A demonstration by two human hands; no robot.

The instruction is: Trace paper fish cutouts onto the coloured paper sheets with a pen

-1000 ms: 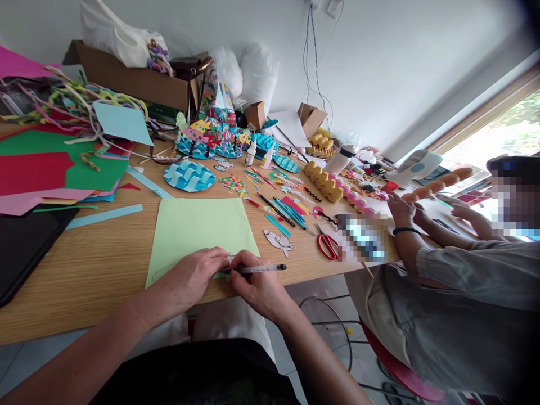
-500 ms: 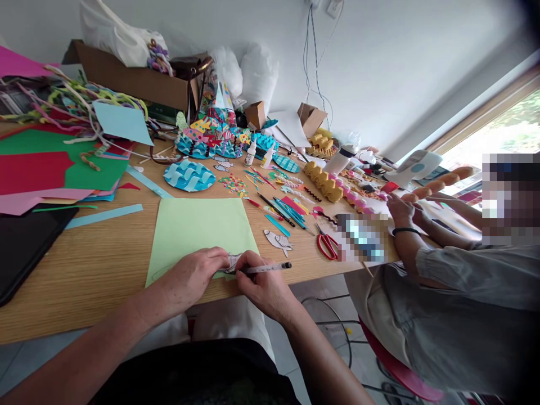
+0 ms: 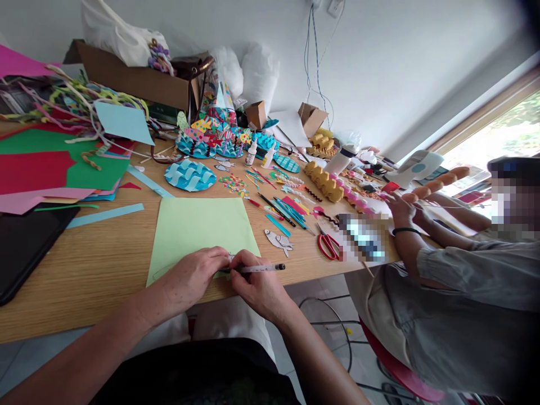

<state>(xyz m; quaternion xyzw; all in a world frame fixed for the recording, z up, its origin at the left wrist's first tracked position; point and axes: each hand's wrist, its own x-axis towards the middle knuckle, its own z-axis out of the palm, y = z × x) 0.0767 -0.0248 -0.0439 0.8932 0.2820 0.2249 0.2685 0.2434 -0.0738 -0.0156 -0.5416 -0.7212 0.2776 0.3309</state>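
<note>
On my feed the right hand [image 3: 257,279] has its grip closed on the pen [image 3: 265,268], tail end pointing right, tip end directed toward the left hand [image 3: 198,270]; I judge the low slant gives control close to the surface, though the fingers hide the tip from me. The left hand lies on the sheet [image 3: 202,225], apparently to keep it from sliding; whether its grip pinches anything I cannot tell. A patterned white scrap [image 3: 230,258] (only a sliver shows, so I pass no verdict on its shape) sits between the two hands; the left fingers probably pin it. The sheet, pale green, lies near the close edge of the tabletop [image 3: 109,275], before the wearer, presumably for easy reach; a thin drawn line [image 3: 157,273] shows at its lower left, beside the left wrist. Just right of the sheet lie fish cutouts [image 3: 278,241]; farther right, scissors [image 3: 328,246] rest with red handles toward the near edge, a placement that suits right-hand reach. Pencils [image 3: 276,209] lie bunched beyond the cutouts, clear of both hands; a co-worker's hand [image 3: 400,208] is well apart, at far right.
</note>
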